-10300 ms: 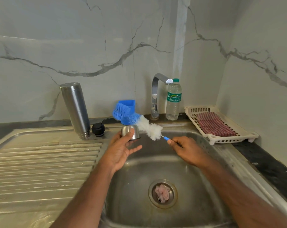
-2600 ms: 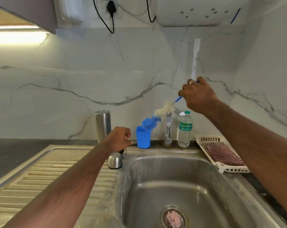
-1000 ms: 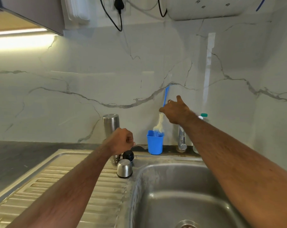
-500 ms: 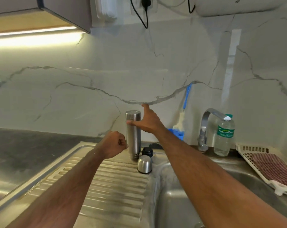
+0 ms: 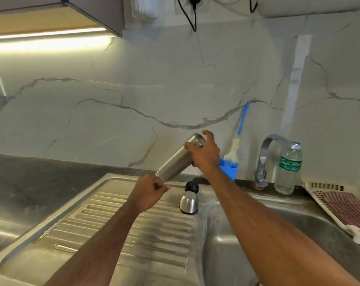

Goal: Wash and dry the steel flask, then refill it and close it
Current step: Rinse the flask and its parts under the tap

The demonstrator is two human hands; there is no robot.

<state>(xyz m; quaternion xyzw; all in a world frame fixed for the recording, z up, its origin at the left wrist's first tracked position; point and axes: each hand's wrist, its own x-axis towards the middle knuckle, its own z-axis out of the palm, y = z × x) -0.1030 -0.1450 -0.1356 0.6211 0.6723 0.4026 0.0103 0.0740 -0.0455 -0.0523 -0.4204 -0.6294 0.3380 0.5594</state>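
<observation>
Mid-frame, the right hand (image 5: 205, 154) now grasps the steel flask (image 5: 178, 159), lifted and tilted off the drainboard (image 5: 121, 230) (left hand (image 5: 151, 190) clenched, empty), so rinsing looks next.

Silver flask (image 5: 176, 159); blue cup (image 5: 228, 170); red-checked cloth (image 5: 346, 209); grey-veined white wall (image 5: 133, 104).
</observation>
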